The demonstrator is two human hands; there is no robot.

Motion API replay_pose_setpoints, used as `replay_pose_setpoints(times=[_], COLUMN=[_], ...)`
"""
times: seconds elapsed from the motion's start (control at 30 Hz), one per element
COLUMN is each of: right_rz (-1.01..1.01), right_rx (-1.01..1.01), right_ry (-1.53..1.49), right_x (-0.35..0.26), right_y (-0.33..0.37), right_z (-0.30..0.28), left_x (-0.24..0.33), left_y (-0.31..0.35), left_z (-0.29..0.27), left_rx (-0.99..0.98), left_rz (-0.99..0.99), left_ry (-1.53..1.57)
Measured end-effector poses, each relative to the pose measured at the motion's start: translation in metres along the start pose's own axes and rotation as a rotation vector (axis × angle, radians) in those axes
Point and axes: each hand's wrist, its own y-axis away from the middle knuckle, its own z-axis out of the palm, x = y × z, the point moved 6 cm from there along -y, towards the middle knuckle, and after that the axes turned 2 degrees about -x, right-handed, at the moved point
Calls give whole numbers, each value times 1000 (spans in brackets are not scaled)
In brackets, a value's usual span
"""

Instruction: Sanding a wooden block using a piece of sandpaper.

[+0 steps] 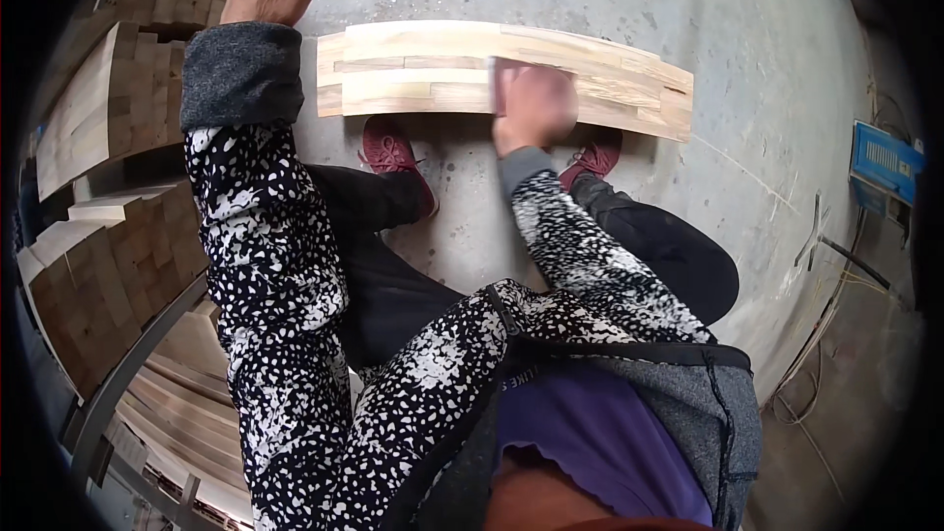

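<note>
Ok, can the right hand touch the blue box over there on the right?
Probably not from here: the right hand is at the wooden board with a reddish-brown pad, and the blue box sits well off to the side across the grey floor. It just looks too far.

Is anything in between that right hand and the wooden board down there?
Yes: a reddish-brown pad in the right hand sits between it and the wooden board, right of the board's middle. Nothing else visible stands between them, though blur hides exactly where the fingers touch.
</note>
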Motion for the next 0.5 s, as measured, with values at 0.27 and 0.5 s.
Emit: replay_pose_setpoints(times=[0.27, 0.5], right_rz=[-533, 179], right_rx=[-136, -5], right_ry=[-194, 137], right_x=[-139, 140], right_y=[12, -36], right_z=[58, -22], left_x=[-14, -40], left_y=[-9, -5], left_z=[12, -1], left_rx=[40, -49], left_rz=[151, 108], left_ry=[86, 90])
